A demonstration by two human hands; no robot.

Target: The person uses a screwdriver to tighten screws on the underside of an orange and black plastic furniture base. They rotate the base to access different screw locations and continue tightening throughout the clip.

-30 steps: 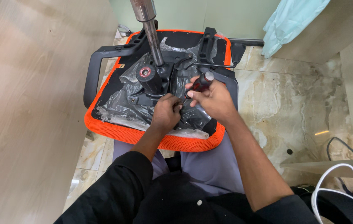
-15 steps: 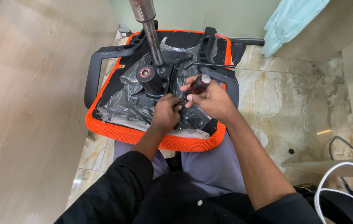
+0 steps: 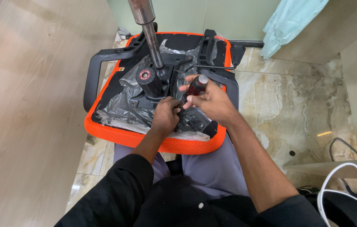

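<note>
My right hand [image 3: 212, 101] grips the dark-handled screwdriver [image 3: 195, 87] upright, my left hand [image 3: 165, 117] pinching at its tip on the plastic-wrapped chair base [image 3: 145, 105]; I judge a slip could jab those fingers.

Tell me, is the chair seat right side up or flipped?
Flipped: the seat lies underside up across the person's lap, its mechanism plate and gas cylinder pointing up.

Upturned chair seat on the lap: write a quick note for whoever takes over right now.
Right hand: closed on a dark-handled screwdriver, tip down at the mechanism plate.
Left hand: pressed on the plate beside the tip; its grip cannot be judged.
Orange chair seat lies underside up across the lap, plastic wrap still on, gas cylinder standing upright.
Screw state is hidden by the hands.
</note>
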